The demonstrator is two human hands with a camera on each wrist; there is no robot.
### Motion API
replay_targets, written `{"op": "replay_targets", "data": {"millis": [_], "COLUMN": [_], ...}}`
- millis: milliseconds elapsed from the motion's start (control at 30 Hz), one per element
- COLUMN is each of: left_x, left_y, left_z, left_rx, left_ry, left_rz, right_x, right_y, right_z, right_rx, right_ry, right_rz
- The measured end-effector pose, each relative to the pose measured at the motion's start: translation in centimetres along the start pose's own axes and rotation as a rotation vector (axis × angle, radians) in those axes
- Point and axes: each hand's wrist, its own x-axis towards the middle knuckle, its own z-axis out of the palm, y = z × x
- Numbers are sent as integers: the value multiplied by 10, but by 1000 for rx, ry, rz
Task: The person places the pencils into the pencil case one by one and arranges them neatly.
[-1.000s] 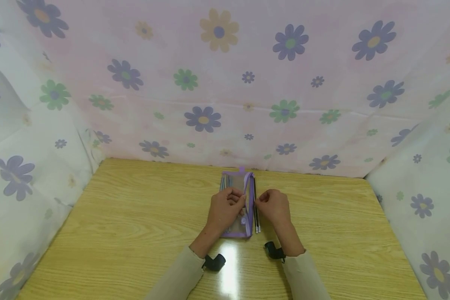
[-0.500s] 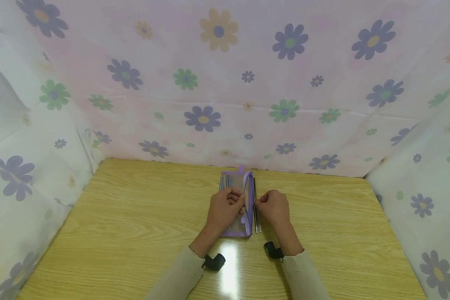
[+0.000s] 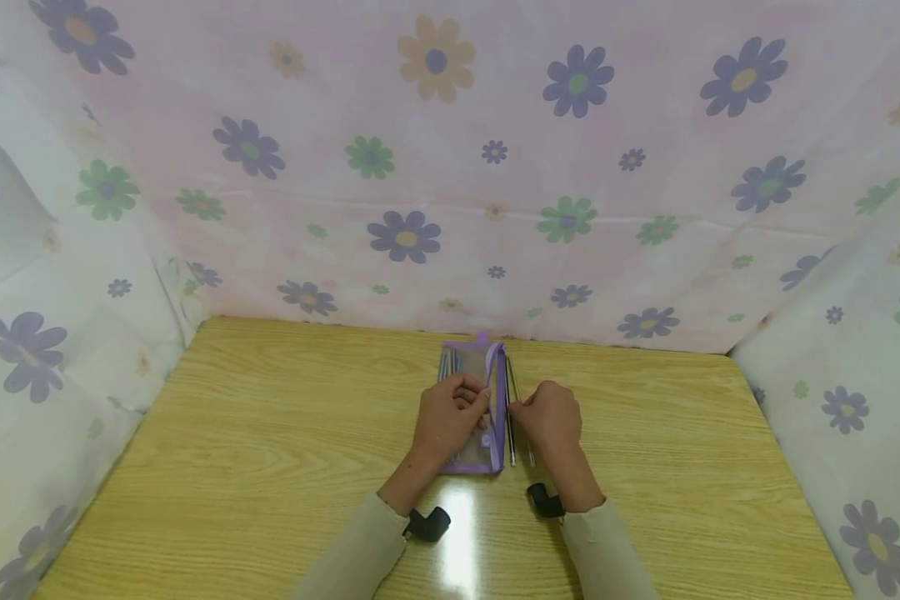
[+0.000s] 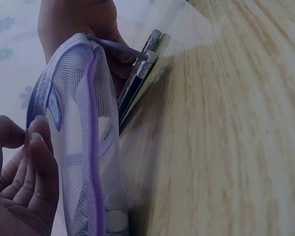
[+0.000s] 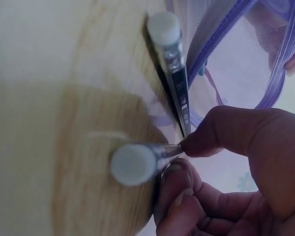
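A see-through mesh pencil pouch [image 3: 476,363] with purple edging lies on the wooden table, its zipped side gaping on the right. My left hand [image 3: 448,421] pinches the edge of that opening between thumb and fingers. Between the thumb and fingers of my right hand [image 3: 551,419], a pencil [image 5: 133,164] with a white eraser is pinched, angled away from the pouch. A second pencil [image 5: 178,81], dark with a silver ferrule and white eraser, lies along the pouch's right side. Several slim pencil-like sticks [image 3: 447,364] show through the mesh at the left.
The wooden table [image 3: 285,433] ends at a flower-printed cloth [image 3: 330,225] behind and at both sides. Black wrist-camera mounts [image 3: 429,524] sit under each wrist, close over the tabletop.
The pencil in my right hand has swung apart from the other pencil, its eraser end moving to the right. My left hand keeps its place on the pouch edge.
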Motion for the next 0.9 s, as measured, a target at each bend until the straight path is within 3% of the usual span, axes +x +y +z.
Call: {"op": "replay_targets", "data": {"millis": [300, 900], "left_x": [0, 1], "left_y": [-3, -3], "left_z": [0, -2], "left_rx": [-23, -5], "left_ry": [18, 13], "left_rz": [12, 4], "right_x": [0, -4], "right_y": [1, -2], "right_z": [0, -17], "right_rx": [-6, 157], "right_ry": [-2, -88], "right_rz": [-21, -56]}}
